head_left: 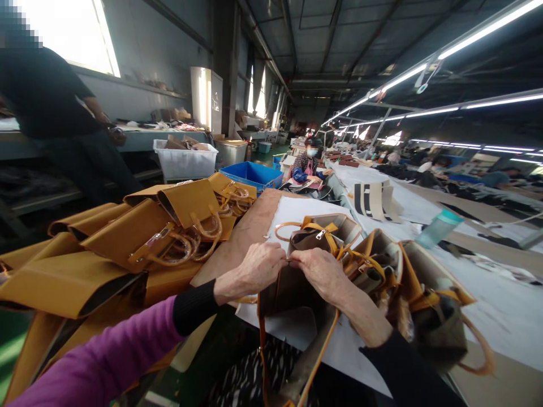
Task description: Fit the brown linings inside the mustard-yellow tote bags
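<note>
My left hand (pixel 259 265) and my right hand (pixel 321 272) meet at the top edge of a brown bag with orange trim (pixel 292 294). Both are closed, pinching that edge between fingers and thumbs. The bag hangs over the near side of the worktable (pixel 487 316), and its orange strap (pixel 314 362) trails down below my right forearm. Just right of it lie more brown bags with orange handles (pixel 424 305). Behind my fingers another brown bag (pixel 322 234) stands upright.
A pile of mustard-yellow bags (pixel 139 237) fills the left. A teal bottle (pixel 439 226) lies on the table at right. A person in black (pixel 51 113) stands at far left; a seated worker (pixel 309 164) is farther back. White and blue bins (pixel 186 161) stand behind.
</note>
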Motion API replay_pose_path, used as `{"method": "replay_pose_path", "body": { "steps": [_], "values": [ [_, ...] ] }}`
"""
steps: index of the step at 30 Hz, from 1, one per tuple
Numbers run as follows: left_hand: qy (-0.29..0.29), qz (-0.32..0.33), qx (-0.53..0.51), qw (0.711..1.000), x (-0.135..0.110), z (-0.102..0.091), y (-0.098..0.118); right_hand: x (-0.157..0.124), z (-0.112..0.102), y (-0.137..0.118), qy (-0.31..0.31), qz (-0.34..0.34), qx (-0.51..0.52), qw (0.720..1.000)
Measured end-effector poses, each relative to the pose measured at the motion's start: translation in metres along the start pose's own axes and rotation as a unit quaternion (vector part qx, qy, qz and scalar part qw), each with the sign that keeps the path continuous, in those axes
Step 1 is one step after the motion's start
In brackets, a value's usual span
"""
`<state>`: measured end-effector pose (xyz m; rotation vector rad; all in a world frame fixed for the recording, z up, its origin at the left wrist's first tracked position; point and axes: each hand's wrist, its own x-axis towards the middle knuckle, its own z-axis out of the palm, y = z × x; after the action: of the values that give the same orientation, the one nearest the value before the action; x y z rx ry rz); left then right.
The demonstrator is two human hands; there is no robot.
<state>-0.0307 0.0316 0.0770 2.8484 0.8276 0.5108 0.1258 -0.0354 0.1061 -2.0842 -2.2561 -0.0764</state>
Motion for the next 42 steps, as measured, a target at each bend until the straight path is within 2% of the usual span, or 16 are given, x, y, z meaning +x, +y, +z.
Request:
{"method": "replay_pose_path", "body": {
  "steps": [8,18,23,29,33,35,37,40,42],
  "values": [
    [0.039,0.019,-0.032,0.999,0.001,0.009,-0.006,0.001,-0.001,-0.007,-0.004,0.023,-0.041,0.999],
    [0.063,-0.021,-0.07,0.995,-0.024,-0.009,-0.008,-0.008,-0.001,-0.009,0.014,0.026,-0.037,0.999],
    [0.065,-0.009,-0.081,0.995,-0.02,-0.001,-0.006,-0.006,-0.001,-0.014,-0.002,0.005,-0.023,1.0],
    [0.076,0.009,-0.077,0.994,-0.018,0.008,-0.004,-0.004,-0.002,-0.015,-0.003,0.011,-0.005,1.0],
    [0.086,-0.017,-0.082,0.993,-0.026,-0.003,-0.001,-0.011,-0.01,-0.012,0.009,0.05,0.043,0.998],
    [0.095,-0.049,-0.085,0.991,-0.033,-0.013,-0.004,-0.021,-0.013,-0.007,0.033,0.103,0.096,0.99],
    [0.096,-0.091,-0.068,0.989,-0.04,-0.021,-0.009,-0.033,-0.014,-0.001,0.044,0.161,0.18,0.969],
    [0.076,-0.14,-0.026,0.987,-0.051,-0.025,-0.012,-0.052,-0.009,-0.001,0.005,0.191,0.312,0.931],
    [0.061,-0.147,-0.01,0.987,-0.058,-0.022,-0.01,-0.062,-0.003,-0.009,-0.02,0.188,0.324,0.927]
  ]
}}
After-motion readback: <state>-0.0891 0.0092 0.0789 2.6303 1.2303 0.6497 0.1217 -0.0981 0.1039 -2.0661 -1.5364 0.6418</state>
